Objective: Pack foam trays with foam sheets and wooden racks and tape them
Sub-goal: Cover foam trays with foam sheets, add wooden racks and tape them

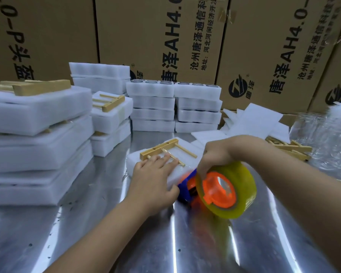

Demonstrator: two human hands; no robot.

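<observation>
Right hand [215, 154] grips tape dispenser [224, 190]; foam stacks [37, 144] nearby.

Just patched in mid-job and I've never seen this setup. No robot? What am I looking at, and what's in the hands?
No machine here: a person works bare-handed, and the single picture comes from a camera on their head, looking down. The left hand presses flat on a foam tray topped by a wooden rack, on a metal table. The right hand grips a tape dispenser carrying a yellowish tape roll, at the tray's near edge. Stacks of packed trays stand left, loose foam sheets and spare racks right, cardboard boxes behind.
</observation>
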